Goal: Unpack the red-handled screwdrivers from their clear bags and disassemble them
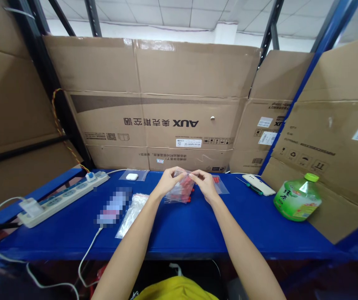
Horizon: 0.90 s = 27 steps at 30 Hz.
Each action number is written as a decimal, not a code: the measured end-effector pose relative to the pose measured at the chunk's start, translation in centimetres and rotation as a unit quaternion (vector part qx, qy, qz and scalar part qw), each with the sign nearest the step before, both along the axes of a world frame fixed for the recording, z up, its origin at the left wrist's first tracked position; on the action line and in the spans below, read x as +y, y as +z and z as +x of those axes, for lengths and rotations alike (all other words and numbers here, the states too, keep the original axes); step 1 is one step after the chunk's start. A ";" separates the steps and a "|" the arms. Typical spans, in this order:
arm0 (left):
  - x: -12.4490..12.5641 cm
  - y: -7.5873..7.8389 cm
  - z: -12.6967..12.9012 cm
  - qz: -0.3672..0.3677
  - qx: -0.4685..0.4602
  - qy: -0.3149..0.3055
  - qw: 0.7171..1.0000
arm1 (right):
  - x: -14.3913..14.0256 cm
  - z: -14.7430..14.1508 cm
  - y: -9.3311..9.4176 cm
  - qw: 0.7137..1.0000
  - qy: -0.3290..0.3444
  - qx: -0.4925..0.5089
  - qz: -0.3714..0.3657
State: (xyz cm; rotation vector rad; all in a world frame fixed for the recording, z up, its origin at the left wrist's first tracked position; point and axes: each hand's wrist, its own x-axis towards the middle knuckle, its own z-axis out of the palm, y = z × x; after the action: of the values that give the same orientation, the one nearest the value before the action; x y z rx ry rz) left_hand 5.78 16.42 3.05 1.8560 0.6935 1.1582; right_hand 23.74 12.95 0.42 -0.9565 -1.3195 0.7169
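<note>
A clear zip bag (179,191) hangs between my hands over the blue table, its top edge pinched from both sides. My left hand (170,180) is closed on the bag's upper left, and my right hand (204,183) grips its upper right corner. Small red pieces (189,196) show at the bag's lower right; whether they lie inside or behind it I cannot tell. Behind my right hand lies another clear bag (221,184) with red pieces in it. A stack of clear plastic bags (133,213) lies beside my left forearm.
On the left are a white power strip (69,198), a blurred-out phone (113,206) on a cable, and a white case (131,176) on a bag. At right stand a green bottle (297,200), a white phone-like slab (258,184) and a green-handled screwdriver (254,188). Cardboard (166,75) walls the back.
</note>
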 end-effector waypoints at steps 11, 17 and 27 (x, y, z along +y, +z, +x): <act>0.2 -0.1 -0.1 -0.002 -0.019 0.045 0.999 | -0.2 -0.2 0.4 0.999 -0.014 0.028 -0.008; 0.5 0.1 -0.3 -0.021 -0.036 0.078 0.996 | 0.0 0.0 0.3 0.999 -0.031 0.041 0.002; -2.9 3.6 -0.4 0.030 0.043 0.104 0.993 | -0.4 -0.5 0.5 0.999 0.016 0.047 -0.010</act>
State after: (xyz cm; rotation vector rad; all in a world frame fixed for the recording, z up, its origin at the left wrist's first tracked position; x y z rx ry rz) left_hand 5.34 13.55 6.66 1.9281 0.9271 1.2483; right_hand 23.25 12.51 0.92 -0.9099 -1.2491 0.7919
